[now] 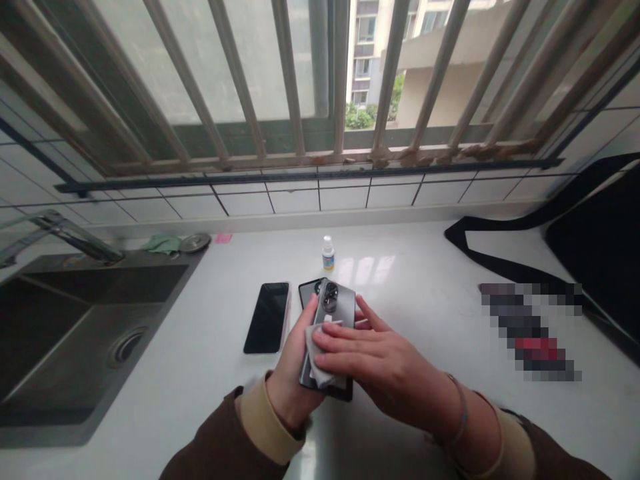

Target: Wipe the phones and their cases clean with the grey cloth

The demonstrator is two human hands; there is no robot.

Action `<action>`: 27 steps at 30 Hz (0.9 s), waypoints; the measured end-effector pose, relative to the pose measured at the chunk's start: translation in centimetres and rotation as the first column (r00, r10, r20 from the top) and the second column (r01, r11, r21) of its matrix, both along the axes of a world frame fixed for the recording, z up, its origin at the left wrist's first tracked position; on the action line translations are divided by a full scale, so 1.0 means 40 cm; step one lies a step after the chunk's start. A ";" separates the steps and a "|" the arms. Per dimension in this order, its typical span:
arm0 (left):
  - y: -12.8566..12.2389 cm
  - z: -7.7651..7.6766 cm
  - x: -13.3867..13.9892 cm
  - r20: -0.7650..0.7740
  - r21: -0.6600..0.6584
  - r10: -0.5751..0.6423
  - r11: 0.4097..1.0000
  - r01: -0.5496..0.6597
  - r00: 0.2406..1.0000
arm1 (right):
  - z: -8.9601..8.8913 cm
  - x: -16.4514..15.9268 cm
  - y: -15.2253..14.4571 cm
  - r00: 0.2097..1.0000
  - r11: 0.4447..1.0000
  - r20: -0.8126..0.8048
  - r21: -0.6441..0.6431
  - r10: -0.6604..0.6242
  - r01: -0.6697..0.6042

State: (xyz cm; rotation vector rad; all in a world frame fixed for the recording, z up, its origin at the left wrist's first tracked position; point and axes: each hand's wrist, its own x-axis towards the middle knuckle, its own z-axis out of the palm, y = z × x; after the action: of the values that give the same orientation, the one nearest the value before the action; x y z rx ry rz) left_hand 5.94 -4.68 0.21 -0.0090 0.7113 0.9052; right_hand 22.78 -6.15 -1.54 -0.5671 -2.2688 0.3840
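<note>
My left hand [293,363] is closed around a grey smartphone [344,303], its back with a round-cornered camera block facing up. A folded white wipe [320,380] lies on the lower part of that back, pressed down under the fingers of my right hand [385,357]. Beneath the held phone, a dark-edged phone or case [307,290] shows in part; most of it is hidden. To the left, a black-screened smartphone [267,319] rests face up on the counter. Behind them stands a small white-capped bottle [328,255].
The white counter [200,393] borders a dark sink [65,353] with a chrome faucet [75,237] at left. A green cloth [163,244], a metal strainer [195,243] and a pink slip [223,238] sit behind it. A black strapped bag [595,233] lies at right.
</note>
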 end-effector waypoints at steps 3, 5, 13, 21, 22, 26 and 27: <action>0.006 0.009 -0.015 -0.034 -0.014 0.046 0.999 -0.047 0.998 | 0.003 -0.001 -0.010 0.995 0.994 0.044 0.046 0.094 -0.096; 0.011 0.010 -0.020 -0.022 0.026 0.093 0.995 -0.092 0.995 | 0.001 0.001 -0.008 0.995 0.995 0.064 0.067 0.071 -0.075; 0.001 -0.007 -0.002 0.074 0.175 -0.031 0.984 0.017 0.997 | -0.020 0.036 0.042 0.926 0.928 0.067 0.042 -0.371 0.369; 0.006 -0.010 0.005 0.061 0.093 0.049 0.994 -0.055 0.997 | -0.032 0.028 0.040 0.919 0.913 0.040 -0.101 -0.393 0.395; 0.010 -0.011 0.004 0.040 0.090 0.109 0.990 -0.113 0.993 | -0.031 0.023 0.037 0.931 0.925 0.050 -0.111 -0.360 0.364; 0.023 -0.006 -0.011 0.005 0.057 0.205 0.977 -0.205 0.979 | -0.023 0.007 0.019 0.984 0.977 -0.014 -0.125 -0.176 0.173; 0.025 -0.003 -0.017 0.001 0.056 0.225 0.973 -0.224 0.974 | -0.019 0.006 0.015 0.991 0.986 -0.046 -0.118 -0.126 0.120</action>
State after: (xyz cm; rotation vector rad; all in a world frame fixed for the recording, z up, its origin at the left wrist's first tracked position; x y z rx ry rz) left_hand 5.26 -3.68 0.11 -0.0380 0.6991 1.1420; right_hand 23.04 -5.56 -2.31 -0.7438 -2.1581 0.4645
